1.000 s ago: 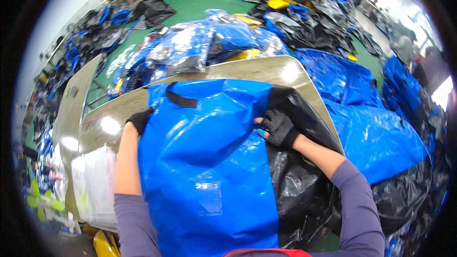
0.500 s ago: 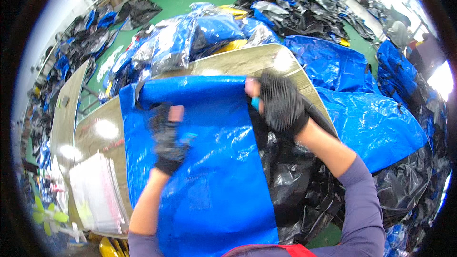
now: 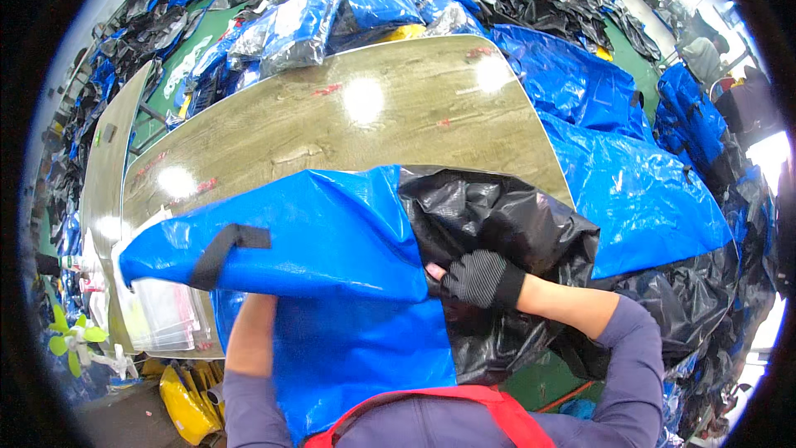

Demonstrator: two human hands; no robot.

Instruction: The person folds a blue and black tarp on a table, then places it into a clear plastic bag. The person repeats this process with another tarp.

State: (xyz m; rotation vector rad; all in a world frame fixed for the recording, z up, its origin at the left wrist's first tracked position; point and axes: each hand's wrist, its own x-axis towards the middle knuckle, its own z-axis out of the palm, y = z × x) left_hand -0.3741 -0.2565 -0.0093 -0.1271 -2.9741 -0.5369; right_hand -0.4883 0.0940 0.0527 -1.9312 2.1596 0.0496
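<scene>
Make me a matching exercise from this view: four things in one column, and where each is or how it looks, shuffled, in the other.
Column one
1. Right hand
2. Left forearm
3. Strap
4. Small fan

Column two
A. Light green blades, toward the lower left of the view
B. Goes out of sight under the blue fold
C. Against the black sheet, near where it meets the blue
D. Black, lying across the top of the blue fold

Right pairs: 1-C, 2-B, 3-D, 4-A
</scene>
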